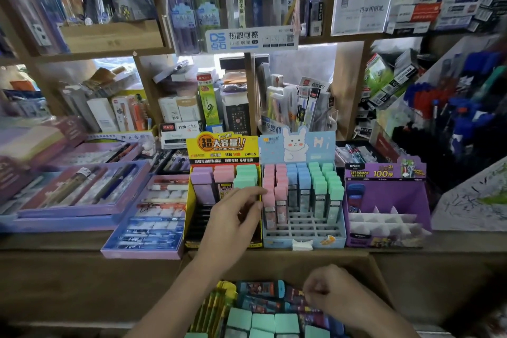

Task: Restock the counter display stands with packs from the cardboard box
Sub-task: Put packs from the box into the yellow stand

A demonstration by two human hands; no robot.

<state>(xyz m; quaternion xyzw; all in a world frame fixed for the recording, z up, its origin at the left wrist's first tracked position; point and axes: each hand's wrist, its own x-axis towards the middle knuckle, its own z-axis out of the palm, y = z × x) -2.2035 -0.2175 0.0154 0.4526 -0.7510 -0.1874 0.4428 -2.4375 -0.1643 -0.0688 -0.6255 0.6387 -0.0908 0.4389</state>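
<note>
A yellow display stand (192, 217) on the counter holds purple, pink and green packs in three rows. My left hand (233, 219) reaches into it, forefinger and thumb at the front green pack (245, 182) of the right row. The pale blue rabbit stand (301, 240) beside it holds pink, blue and green packs, with bare slots in front. The purple stand (384, 197) to the right holds one blue pack (355, 195). Below, the cardboard box (378, 274) holds green packs (263, 322) and dark printed packs (260, 289). My right hand (337, 299) is inside the box, fingers curled over the dark packs.
Purple trays of pens (82, 192) and a blue tray (148, 228) lie left of the stands. Wooden shelves (115, 35) crowded with stationery rise behind the counter. A rack of pens (452, 118) stands at the right.
</note>
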